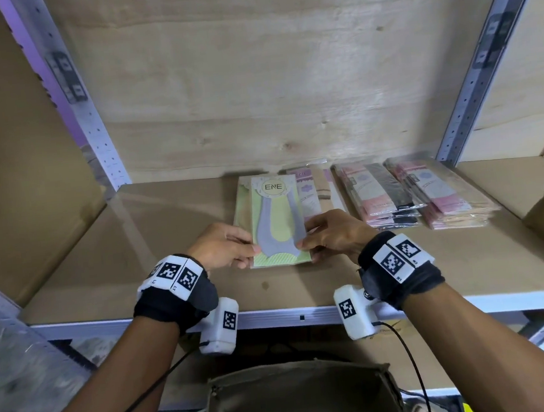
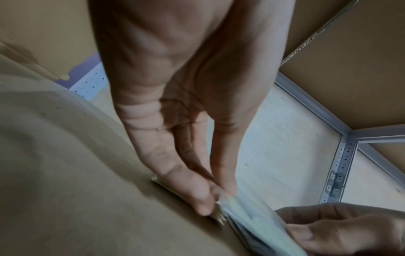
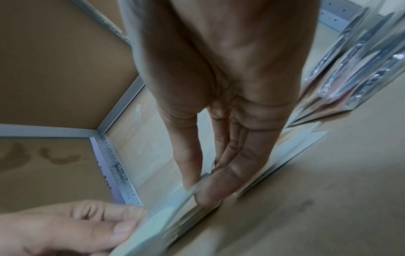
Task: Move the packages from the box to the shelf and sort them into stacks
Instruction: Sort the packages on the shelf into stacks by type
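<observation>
Green-and-grey sock package point(image 1: 277, 220) lies on the shelf point(image 1: 135, 252), long axis running 12 to 6 o'clock, logo end at 12. Both hands pinch its near corners: left hand point(image 1: 224, 247), right hand point(image 1: 333, 233). At 3 o'clock lie pink stacks point(image 1: 428, 190); the box point(image 1: 302, 399) sits at 6.

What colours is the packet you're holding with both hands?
Pale green and yellow, with a grey sock shape on the packet; the head view shows it best.
</observation>
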`<state>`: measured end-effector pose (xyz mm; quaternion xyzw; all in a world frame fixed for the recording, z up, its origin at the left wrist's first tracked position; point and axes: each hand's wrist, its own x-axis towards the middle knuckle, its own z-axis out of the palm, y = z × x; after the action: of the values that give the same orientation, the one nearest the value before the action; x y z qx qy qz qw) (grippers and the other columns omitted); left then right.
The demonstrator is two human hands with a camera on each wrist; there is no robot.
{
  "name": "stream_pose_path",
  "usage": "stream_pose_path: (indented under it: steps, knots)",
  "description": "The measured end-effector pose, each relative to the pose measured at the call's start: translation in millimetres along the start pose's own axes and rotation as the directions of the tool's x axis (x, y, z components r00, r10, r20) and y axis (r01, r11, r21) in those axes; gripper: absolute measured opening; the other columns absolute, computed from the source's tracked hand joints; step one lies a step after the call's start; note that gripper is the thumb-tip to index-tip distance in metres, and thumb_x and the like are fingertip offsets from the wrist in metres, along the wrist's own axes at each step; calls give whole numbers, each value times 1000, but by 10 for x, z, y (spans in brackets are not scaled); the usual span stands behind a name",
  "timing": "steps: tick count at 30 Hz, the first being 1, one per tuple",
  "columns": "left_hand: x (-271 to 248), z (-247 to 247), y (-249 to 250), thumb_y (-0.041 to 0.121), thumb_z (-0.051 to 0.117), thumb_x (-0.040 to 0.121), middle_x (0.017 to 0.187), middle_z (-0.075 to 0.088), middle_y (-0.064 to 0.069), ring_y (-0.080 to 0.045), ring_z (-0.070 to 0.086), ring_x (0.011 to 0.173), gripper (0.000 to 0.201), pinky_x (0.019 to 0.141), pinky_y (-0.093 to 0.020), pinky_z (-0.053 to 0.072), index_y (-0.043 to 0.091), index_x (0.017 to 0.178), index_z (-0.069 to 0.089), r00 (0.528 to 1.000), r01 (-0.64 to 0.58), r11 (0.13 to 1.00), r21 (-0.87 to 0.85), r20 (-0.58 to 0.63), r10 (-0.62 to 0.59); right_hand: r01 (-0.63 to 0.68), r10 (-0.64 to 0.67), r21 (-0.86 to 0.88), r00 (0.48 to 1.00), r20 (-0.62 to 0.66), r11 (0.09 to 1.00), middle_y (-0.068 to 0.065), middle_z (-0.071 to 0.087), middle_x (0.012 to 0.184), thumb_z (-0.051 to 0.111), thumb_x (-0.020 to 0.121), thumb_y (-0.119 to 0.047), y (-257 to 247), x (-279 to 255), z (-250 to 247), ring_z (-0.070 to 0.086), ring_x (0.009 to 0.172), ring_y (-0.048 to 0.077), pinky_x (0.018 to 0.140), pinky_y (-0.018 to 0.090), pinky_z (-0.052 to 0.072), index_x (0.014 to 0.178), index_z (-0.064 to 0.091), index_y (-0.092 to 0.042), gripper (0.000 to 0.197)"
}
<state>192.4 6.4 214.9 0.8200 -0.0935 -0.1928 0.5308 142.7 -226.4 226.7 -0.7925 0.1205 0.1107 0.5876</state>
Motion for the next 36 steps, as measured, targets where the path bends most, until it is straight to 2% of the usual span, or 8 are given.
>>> stream_pose_path:
  steps: [8, 10, 13, 18, 23, 26, 31, 36]
  knots:
    - [300, -175, 60, 7, 83, 76, 78, 75, -16, -20, 67, 60, 25, 77, -33, 61, 5, 98, 72, 953, -30, 998, 58, -299, 46, 89, -113, -143, 979, -172, 986, 15, 71, 70, 85, 73, -4, -355, 288, 156, 68, 56, 22, 66, 36, 62, 91, 65, -5, 26]
    - [379, -229, 79, 7, 83, 75, 69, 75, -7, -18, 64, 56, 19, 74, -32, 61, 8, 91, 74, 930, -34, 997, 74, -362, 58, 84, -118, -184, 976, -182, 979, 14, 71, 71, 85, 72, -4, -481, 382, 203, 69, 60, 23, 72, 39, 63, 90, 65, -3, 27]
    - [471, -293, 83, 10, 81, 77, 49, 67, 8, -4, 57, 41, 13, 60, -18, 53, 11, 88, 76, 912, -14, 992, 126, -406, 64, 41, -83, -236, 982, -172, 971, 17, 73, 76, 84, 74, -4, -627, 505, 266, 69, 59, 22, 70, 35, 63, 100, 67, 2, 31]
    - [530, -344, 53, 12, 82, 76, 62, 71, -6, -12, 64, 54, 10, 81, -23, 57, 17, 82, 75, 916, 8, 986, 166, -396, 59, -45, -1, -308, 989, -146, 950, 19, 72, 82, 81, 78, -2, -708, 616, 358, 66, 55, 18, 80, 43, 61, 121, 58, 9, 50]
    - [534, -336, 49, 2, 77, 78, 65, 72, -8, -13, 67, 52, 16, 61, -15, 56, 7, 92, 77, 934, 48, 988, 150, -357, 9, -56, -9, -377, 986, -167, 925, 16, 70, 79, 81, 78, -1, -618, 641, 371, 60, 35, 12, 42, 23, 54, 141, 47, -7, 72]
    - [538, -332, 49, -4, 73, 80, 69, 72, -10, -12, 67, 50, 16, 59, -15, 56, 3, 94, 77, 939, 47, 989, 140, -343, 3, -84, 13, -391, 983, -181, 916, 19, 72, 85, 83, 76, -2, -620, 641, 379, 63, 43, 16, 40, 22, 52, 125, 56, 8, 58]
    - [571, -315, 37, -3, 73, 82, 89, 74, -20, -23, 68, 67, 18, 82, -33, 60, -1, 100, 75, 952, 70, 990, 124, -303, -29, -92, -7, -476, 979, -203, 875, 17, 69, 100, 86, 73, -10, -612, 678, 419, 69, 78, 26, 71, 34, 59, 105, 63, 6, 43]
    - [598, -304, 19, 1, 77, 80, 80, 72, -16, -23, 69, 66, 20, 78, -31, 60, 1, 100, 75, 962, 71, 991, 111, -270, -39, -98, -27, -572, 978, -207, 815, 14, 55, 95, 89, 70, -21, -597, 716, 420, 56, 87, 22, 71, 29, 46, 96, 59, -5, 43]
